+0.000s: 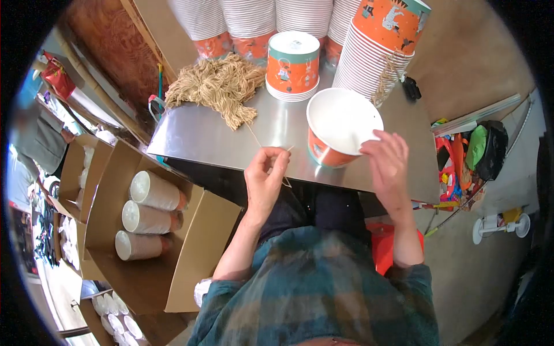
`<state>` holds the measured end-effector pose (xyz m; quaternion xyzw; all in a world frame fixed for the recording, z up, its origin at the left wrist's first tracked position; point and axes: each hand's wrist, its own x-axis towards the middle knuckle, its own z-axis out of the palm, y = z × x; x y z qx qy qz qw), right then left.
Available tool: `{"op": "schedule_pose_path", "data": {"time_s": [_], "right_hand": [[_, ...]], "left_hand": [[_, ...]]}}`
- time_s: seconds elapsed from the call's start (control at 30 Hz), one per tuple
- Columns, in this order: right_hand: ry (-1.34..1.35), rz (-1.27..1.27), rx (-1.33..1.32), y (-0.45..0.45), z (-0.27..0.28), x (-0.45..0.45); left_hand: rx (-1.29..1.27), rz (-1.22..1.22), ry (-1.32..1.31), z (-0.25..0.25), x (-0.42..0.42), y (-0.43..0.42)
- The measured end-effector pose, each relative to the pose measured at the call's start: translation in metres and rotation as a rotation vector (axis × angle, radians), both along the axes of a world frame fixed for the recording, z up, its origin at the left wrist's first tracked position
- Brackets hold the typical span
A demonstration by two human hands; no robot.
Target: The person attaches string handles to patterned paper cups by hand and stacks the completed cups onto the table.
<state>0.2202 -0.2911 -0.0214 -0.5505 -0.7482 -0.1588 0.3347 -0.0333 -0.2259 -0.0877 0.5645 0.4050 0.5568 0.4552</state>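
My left hand (pixel 268 176) is in front of the metal table's near edge, thumb and forefinger pinched on a thin strand of tan twine (pixel 254 136). The strand runs back to a loose heap of the same twine (pixel 214 86) on the table. A white-lined paper bucket (pixel 340 124) with an orange printed outside stands mouth up near the edge. At its right rim is my right hand (pixel 389 158), fingers bent and apart; whether they touch the rim is hard to tell. Behind stands an upside-down stack of similar buckets (pixel 293 66).
A tall leaning bucket stack (pixel 369 63) has twine hanging on its side. More wrapped stacks (pixel 248 17) line the back. Left of me, an open cardboard box (pixel 190 254) holds wrapped cup stacks (pixel 153 190). A person (pixel 43 138) is at far left. A black object (pixel 411 89) lies at right.
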Motion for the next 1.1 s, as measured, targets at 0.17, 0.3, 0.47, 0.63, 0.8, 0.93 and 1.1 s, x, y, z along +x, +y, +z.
{"op": "schedule_pose_path", "data": {"time_s": [0.17,0.3,0.47,0.63,0.8,0.93,1.1], "right_hand": [[0.027,-0.153,0.081,0.009,0.006,0.018],[0.028,0.029,-0.016,0.015,0.020,-0.013],[0.062,0.185,-0.117,0.035,0.006,-0.022],[0.099,0.248,-0.191,0.035,0.009,-0.027],[0.116,0.245,-0.194,0.030,0.010,-0.027],[0.136,0.250,-0.193,0.029,0.010,-0.028],[0.136,0.252,-0.167,0.028,0.009,-0.026]], "left_hand": [[0.101,-0.048,-0.012,-0.006,0.018,0.006],[0.190,-0.014,0.058,0.008,0.033,0.003],[0.274,0.046,0.166,0.011,0.041,0.008],[0.353,0.088,0.226,0.006,0.045,0.015],[0.394,0.110,0.239,0.006,0.046,0.012],[0.409,0.091,0.270,0.005,0.044,0.011],[0.409,0.079,0.283,0.006,0.047,0.011]]}}
